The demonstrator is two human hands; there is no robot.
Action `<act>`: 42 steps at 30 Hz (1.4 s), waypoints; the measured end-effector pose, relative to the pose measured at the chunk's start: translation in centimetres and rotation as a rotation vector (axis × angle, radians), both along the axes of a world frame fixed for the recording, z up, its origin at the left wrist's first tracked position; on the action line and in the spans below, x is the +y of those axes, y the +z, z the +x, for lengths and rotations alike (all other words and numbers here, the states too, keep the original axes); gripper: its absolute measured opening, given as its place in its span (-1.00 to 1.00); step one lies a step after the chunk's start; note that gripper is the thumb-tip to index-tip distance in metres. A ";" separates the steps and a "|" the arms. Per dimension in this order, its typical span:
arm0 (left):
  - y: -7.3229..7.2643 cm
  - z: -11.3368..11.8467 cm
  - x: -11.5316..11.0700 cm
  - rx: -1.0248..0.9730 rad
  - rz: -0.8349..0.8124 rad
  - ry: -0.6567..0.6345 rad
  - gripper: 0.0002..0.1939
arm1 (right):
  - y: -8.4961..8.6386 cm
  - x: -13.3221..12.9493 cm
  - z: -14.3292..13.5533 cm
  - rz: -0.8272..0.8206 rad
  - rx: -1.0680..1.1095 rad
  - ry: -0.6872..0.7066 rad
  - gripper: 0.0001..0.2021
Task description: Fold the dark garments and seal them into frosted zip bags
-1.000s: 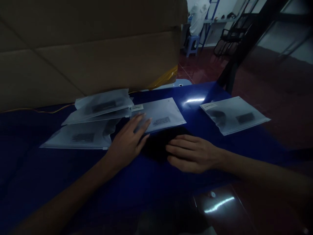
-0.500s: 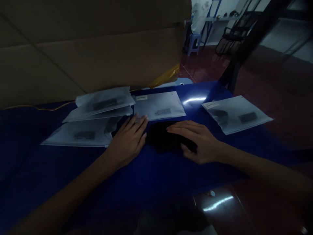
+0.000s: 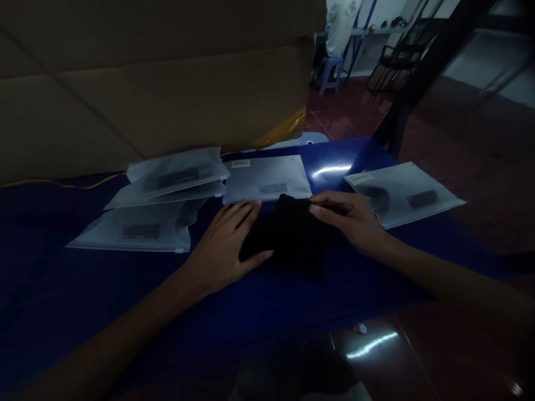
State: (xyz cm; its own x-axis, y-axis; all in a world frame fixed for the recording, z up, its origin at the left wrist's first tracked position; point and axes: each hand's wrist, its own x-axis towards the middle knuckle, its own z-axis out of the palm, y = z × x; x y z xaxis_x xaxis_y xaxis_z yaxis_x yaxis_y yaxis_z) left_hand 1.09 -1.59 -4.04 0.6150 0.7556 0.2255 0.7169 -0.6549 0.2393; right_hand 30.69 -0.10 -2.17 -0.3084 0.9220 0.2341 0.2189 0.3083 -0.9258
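Observation:
A black cloth item point(image 3: 288, 239) lies on the blue table point(image 3: 251, 317) between my hands, its shape hard to make out in the dim light. My left hand point(image 3: 225, 242) rests on its left edge with the fingers spread and the thumb over the cloth. At the upper right corner, my right hand point(image 3: 349, 220) pinches the cloth between thumb and fingers. Just beyond the cloth is a frosted zip bag point(image 3: 267, 175) with a small label and printed text.
Several frosted bags point(image 3: 140, 225) overlap at the left, and another bag point(image 3: 401, 195) lies at the right. A large cardboard box point(image 3: 167, 106) stands behind. Beyond are a person point(image 3: 343, 28) on a blue stool point(image 3: 330, 75) and a black chair point(image 3: 401, 58).
The black cloth is spread wider and nearer. My left thumb has moved out over it, and my right hand has shifted from on top of it to its upper right corner.

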 end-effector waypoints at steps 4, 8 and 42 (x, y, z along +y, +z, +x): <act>0.0 0.2 -0.3 0.016 -0.006 -0.008 -0.10 | -0.7 1.2 0.8 -0.263 0.119 -0.116 -0.75; 0.3 -0.1 -0.5 0.026 -0.037 -0.044 -0.04 | -0.9 1.6 1.6 -0.032 -0.098 -0.271 -0.72; 3.1 -2.9 -0.2 0.326 0.216 0.196 -0.48 | -0.3 1.1 3.4 0.490 -1.012 -0.244 -0.15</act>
State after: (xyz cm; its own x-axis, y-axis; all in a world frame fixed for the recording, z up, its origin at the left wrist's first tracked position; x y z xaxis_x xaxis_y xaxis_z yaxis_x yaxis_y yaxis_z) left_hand -1.77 -1.80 -0.97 0.5295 0.8221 0.2091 0.8482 -0.5088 -0.1474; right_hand 34.14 0.99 -2.52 -0.3857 0.8611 0.3312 0.8969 0.4341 -0.0844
